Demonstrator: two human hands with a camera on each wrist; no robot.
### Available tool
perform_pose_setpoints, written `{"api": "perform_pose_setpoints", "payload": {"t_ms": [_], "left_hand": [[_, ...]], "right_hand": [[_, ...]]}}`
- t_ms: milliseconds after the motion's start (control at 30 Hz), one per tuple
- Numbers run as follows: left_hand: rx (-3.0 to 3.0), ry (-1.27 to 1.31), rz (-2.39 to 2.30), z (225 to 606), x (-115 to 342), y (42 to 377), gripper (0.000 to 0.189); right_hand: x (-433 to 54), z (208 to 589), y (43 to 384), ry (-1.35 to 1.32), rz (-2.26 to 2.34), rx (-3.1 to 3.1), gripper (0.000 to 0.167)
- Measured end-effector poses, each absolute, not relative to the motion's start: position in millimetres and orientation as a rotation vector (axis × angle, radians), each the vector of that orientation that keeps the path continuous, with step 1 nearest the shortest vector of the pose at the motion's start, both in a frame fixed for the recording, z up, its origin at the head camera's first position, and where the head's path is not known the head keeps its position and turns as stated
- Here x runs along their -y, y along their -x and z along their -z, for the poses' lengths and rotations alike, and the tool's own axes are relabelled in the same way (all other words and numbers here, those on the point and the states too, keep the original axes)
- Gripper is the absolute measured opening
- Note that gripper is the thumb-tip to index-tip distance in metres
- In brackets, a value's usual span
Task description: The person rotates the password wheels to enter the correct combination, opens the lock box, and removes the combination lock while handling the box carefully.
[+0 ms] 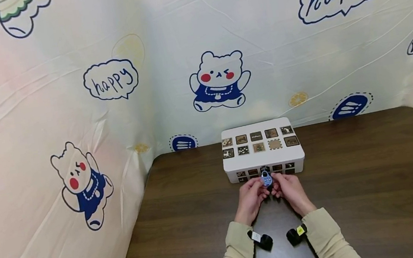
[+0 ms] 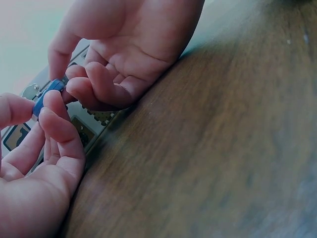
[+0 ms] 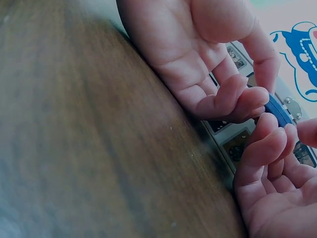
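Observation:
A small blue combination padlock (image 1: 267,180) hangs at the metal latch (image 1: 264,169) on the front of a white tin box (image 1: 264,159). My left hand (image 1: 251,197) pinches the padlock's left side between thumb and fingers. From the other side my right hand (image 1: 291,190) pinches it too, the fingertips of both hands nearly meeting below. In the left wrist view the blue padlock body (image 2: 47,98) is partly hidden by fingers. The right wrist view shows the padlock's edge (image 3: 278,111) close in front of the box.
The box has small square picture prints on lid and front and stands at the back of the dark wooden table (image 1: 375,175). Behind and left hangs a pale cloth (image 1: 161,29) with bear drawings. Small black wrist cameras (image 1: 263,241) sit at both sleeve cuffs.

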State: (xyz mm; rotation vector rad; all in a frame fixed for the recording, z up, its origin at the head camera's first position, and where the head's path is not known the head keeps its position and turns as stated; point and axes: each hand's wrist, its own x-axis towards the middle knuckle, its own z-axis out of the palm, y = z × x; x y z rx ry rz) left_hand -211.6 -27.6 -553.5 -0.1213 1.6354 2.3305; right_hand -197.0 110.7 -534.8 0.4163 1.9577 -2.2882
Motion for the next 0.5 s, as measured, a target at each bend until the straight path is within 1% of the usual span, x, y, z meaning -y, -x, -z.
{"api": "perform_pose_setpoints", "payload": {"t_ms": [267,500], "left_hand": [[-1.625,0.120,-2.343,553.3,26.8,211.7,0.023],[-1.617,0.113,-2.350,552.2,26.6,210.7,0.023]], "right_hand": [[-109.7,532.5,197.5,-0.429,2.276,-1.977,0.022],[-108.5,535.8,198.2,-0.383,2.217,-2.055,0.024]]}}
